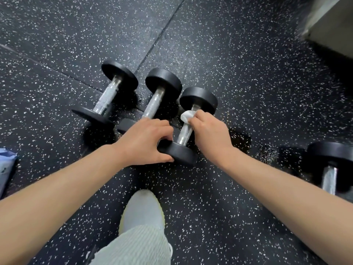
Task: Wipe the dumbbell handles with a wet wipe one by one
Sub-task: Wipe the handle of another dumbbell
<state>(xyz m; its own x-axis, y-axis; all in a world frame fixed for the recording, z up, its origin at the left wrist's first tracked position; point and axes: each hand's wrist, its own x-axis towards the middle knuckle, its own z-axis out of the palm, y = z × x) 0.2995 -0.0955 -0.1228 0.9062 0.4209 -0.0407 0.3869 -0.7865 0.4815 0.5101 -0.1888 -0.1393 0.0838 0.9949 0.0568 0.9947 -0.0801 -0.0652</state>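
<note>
Three black dumbbells with chrome handles lie side by side on the speckled rubber floor: a left dumbbell [109, 94], a middle dumbbell [155, 100] and a right dumbbell [186, 131]. My left hand [147, 140] grips the near black head of the right dumbbell. My right hand [208, 132] pinches a crumpled white wet wipe [187, 115] against the upper part of that dumbbell's handle. The near head of the middle dumbbell is partly hidden behind my left hand.
Another dumbbell [330, 165] lies at the right edge. A blue-and-white packet [5, 167] sits at the left edge. My shoe [143, 209] and trouser leg are at the bottom centre. A pale block [332, 22] stands at the top right.
</note>
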